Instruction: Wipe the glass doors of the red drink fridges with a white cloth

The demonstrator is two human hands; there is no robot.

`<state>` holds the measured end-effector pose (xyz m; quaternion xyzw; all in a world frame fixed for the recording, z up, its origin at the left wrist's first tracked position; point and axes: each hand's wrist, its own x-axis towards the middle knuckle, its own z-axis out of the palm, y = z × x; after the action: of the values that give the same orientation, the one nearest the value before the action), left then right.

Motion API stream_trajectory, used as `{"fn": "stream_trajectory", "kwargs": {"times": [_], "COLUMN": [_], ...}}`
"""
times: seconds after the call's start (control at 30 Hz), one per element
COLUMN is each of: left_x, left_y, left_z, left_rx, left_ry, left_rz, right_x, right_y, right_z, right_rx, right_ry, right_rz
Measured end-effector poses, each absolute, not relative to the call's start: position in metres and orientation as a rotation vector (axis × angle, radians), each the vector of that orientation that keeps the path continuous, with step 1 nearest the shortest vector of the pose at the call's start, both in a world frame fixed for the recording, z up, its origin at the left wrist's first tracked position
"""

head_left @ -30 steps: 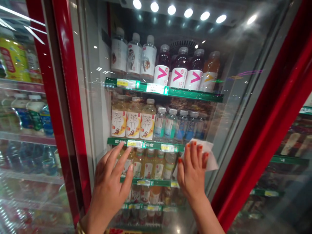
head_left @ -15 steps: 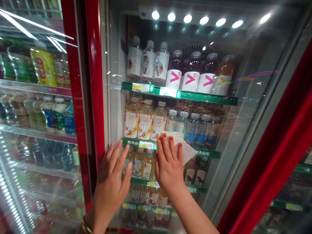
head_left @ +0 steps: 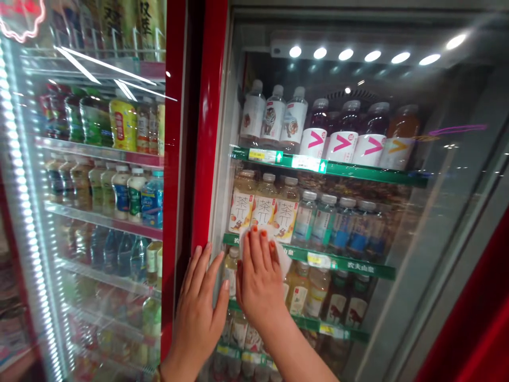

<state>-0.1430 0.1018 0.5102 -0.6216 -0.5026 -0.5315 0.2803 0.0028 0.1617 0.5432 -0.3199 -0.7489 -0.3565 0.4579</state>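
Note:
My right hand (head_left: 260,281) lies against the glass door (head_left: 401,223) of a drinks fridge, fingers stretched out and pressing a white wipe (head_left: 284,262) to the pane. Parts of the wipe show past the fingers on both sides; the rest is under the palm. To its left, my left hand (head_left: 204,302) is spread open with nothing in it, fingertips by the red door frame (head_left: 210,132) and thumb toward the glass. Behind the pane, just above the right fingertips, stand tea bottles (head_left: 263,204) with white labels.
Green shelf edges (head_left: 358,174) carry price tags and rows of bottles inside the fridge. On the left is a second fridge with bottles (head_left: 123,122) and a bright light strip (head_left: 35,212). Another red frame (head_left: 473,318) runs down the right side.
My right hand has slid the wipe leftward across the glass, closer to my left hand. The left hand stays by the frame. The view has turned left, showing more of the left fridge.

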Motion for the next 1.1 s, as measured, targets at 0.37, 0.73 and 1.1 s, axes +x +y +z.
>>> {"fn": "stream_trajectory", "kwargs": {"times": [0.37, 0.73, 1.1], "left_x": [-0.158, -0.134, -0.1], "left_y": [0.1, 0.109, 0.109], "left_z": [0.508, 0.506, 0.515], "left_rx": [-1.752, -1.828, -1.778], "left_ry": [-1.26, -1.211, -1.252], "left_rz": [-1.496, -1.598, -1.553], "right_x": [0.03, 0.052, 0.091], "right_y": [0.15, 0.146, 0.147], "right_z": [0.531, 0.492, 0.52], "right_rx": [-0.935, -0.957, -0.994], "right_ry": [-1.722, -1.788, -1.79], "right_rz": [-0.933, -0.96, -0.974]}}
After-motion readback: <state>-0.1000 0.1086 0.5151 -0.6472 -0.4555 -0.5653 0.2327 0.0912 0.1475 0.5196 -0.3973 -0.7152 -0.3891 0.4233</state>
